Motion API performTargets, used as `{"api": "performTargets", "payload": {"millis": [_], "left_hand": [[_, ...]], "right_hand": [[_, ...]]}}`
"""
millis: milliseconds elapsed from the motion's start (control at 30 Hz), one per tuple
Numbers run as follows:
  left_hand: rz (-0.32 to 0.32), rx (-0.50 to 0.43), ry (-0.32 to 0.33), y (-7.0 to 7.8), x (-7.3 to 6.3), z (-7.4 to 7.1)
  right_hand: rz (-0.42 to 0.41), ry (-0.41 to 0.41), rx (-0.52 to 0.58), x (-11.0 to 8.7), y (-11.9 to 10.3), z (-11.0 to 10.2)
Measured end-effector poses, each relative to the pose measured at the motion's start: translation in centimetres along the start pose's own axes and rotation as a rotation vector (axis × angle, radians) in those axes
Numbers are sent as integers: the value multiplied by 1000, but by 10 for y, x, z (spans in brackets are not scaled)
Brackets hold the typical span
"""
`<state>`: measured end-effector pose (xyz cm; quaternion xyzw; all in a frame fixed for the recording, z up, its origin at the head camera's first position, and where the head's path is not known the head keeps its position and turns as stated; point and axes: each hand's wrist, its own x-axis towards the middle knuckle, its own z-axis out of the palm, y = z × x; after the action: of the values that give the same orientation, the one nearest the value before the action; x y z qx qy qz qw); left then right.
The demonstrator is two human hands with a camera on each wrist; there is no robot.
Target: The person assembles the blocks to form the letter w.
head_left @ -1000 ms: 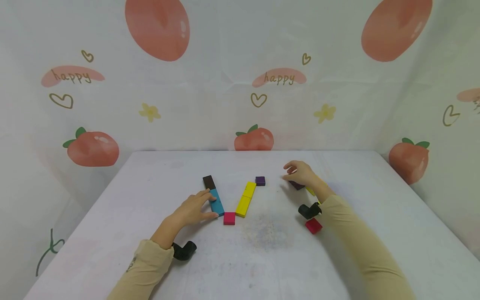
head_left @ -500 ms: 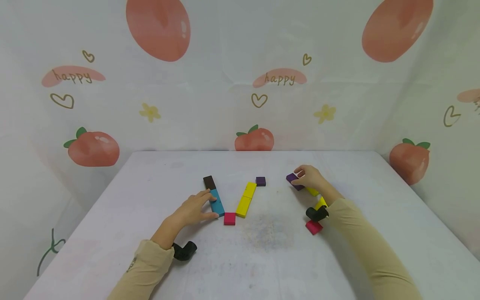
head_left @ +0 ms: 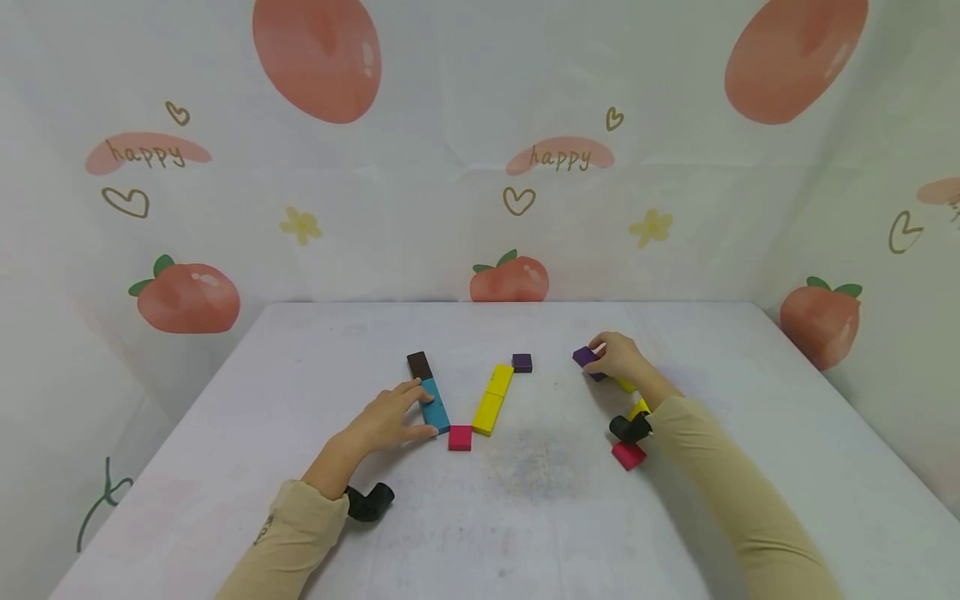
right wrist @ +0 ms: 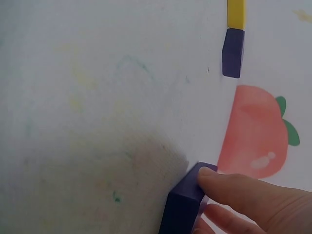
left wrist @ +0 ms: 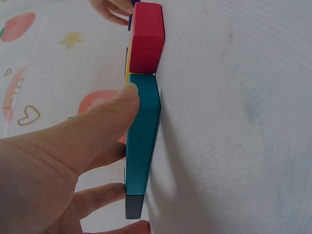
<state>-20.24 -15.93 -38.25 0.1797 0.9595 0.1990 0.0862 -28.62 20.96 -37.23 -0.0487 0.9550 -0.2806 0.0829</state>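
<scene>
In the head view my left hand [head_left: 386, 417] rests on a blue block [head_left: 438, 418], its thumb at the near end. A dark brown block [head_left: 419, 365] lines up beyond it, and a red block [head_left: 461, 438] sits at its near corner. The left wrist view shows the straight thumb on the blue block [left wrist: 144, 131]. My right hand [head_left: 624, 358] pinches a purple block [head_left: 585, 357] between thumb and fingers; the right wrist view shows the thumb on top of this purple block [right wrist: 183, 204]. Yellow blocks [head_left: 627, 385] show partly under that hand.
A yellow strip [head_left: 492, 400] slants up from the red block to a small purple block [head_left: 522, 363]. Another red block [head_left: 628, 455] lies below the right wrist. Black camera mounts [head_left: 371, 503] project from both wrists. A printed cloth [head_left: 390, 208] hangs behind the white table [head_left: 300, 375].
My right hand has shifted right and slightly nearer, uncovering more of the purple block, and its fingers have closed in on it. The left hand has stayed in place.
</scene>
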Motion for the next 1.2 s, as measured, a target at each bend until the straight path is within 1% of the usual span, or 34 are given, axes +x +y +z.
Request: {"api": "performTargets", "payload": {"millis": [233, 367, 533, 633, 867, 1200], "left_hand": [[-4, -3, -4, 0, 0, 1], [-6, -10, -3, 1, -1, 1], [-1, -6, 1, 1, -1, 0], [2, -2, 0, 0, 0, 0], [0, -3, -2, 0, 0, -1], [4, -5, -1, 0, 0, -1]], "right_hand": [[-12, 46, 4, 0, -1, 1], [-23, 52, 19, -1, -4, 2], [-49, 45, 58, -4, -12, 5], [-59, 30, 60, -6, -17, 8], [-33, -8, 50, -6, -25, 16], [-59, -28, 77, -10, -29, 28]]}}
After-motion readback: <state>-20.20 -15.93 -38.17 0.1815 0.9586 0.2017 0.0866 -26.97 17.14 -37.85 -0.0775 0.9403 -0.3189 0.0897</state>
